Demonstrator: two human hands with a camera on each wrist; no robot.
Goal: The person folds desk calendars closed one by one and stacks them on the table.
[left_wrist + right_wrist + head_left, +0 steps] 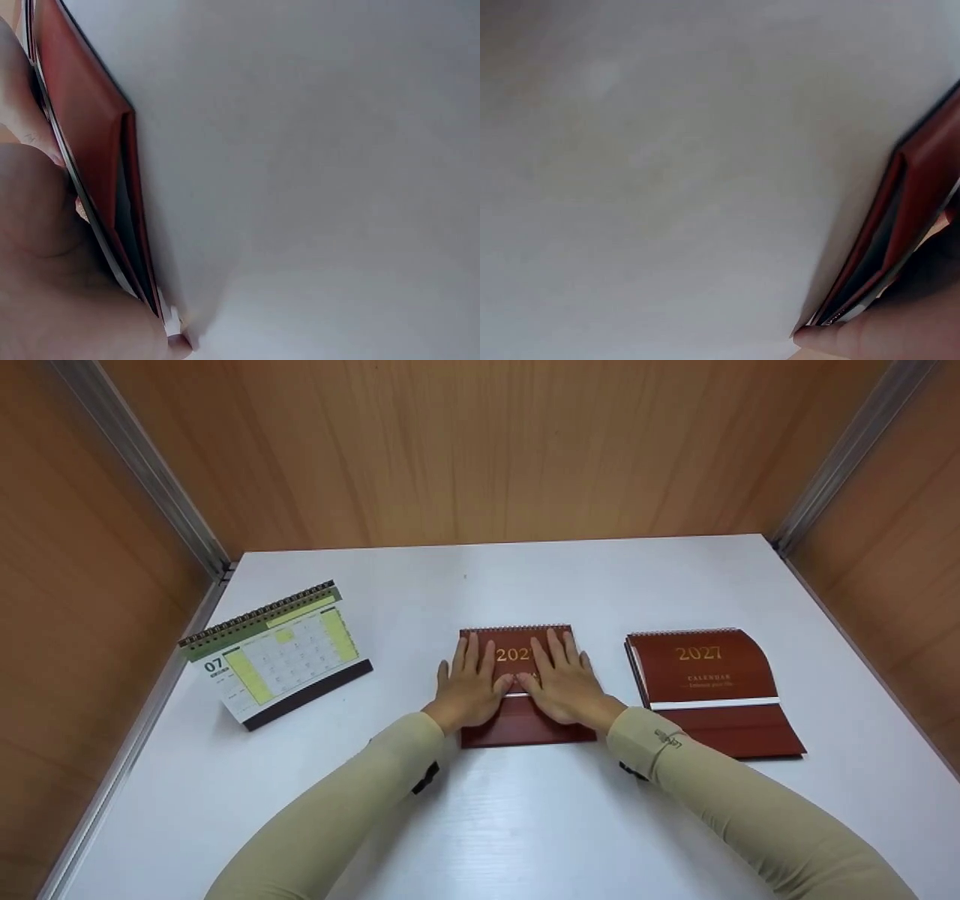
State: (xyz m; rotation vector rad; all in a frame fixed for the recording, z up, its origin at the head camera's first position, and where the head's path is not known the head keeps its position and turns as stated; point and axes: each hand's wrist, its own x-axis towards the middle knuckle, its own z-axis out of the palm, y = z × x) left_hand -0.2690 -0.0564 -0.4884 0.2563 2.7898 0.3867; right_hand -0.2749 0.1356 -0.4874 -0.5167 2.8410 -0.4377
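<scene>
A dark red 2027 desk calendar (525, 731) lies flat in the middle of the white table, its spiral binding at the far edge. My left hand (469, 690) rests on its left half, fingers straight and pointing away from me. On the right half lies my right hand (562, 682), fingers also straight and spread. The two thumbs nearly meet over the middle of the cover, hiding part of the gold lettering. In the left wrist view the folded red base (90, 120) shows a narrow gap at its side. The right wrist view shows the same base (922, 187) beside the right hand.
A second red 2027 calendar (712, 667) lies at the right, near the right forearm. At the left, a desk calendar (292, 649) showing page 07 stands propped up at an angle. Wooden panels (487, 450) enclose the white table (480, 825) at the back and both sides.
</scene>
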